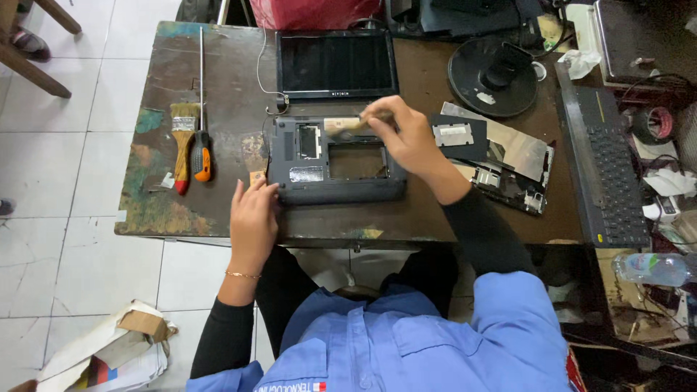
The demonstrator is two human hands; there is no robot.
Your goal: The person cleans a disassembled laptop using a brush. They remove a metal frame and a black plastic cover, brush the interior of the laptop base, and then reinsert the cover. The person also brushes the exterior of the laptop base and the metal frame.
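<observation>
Brushing dust from an opened laptop base [335, 160] at mid-table, just below its detached screen [336, 64]. Right hand [406, 138] pinching a small brush [347, 124] over the shell; left hand [253, 218] flat, fingers together, steadying the near-left corner. Likely risks: bristles snagging loose foil, shell sliding, dust settling onto exposed boards [508, 170].
</observation>
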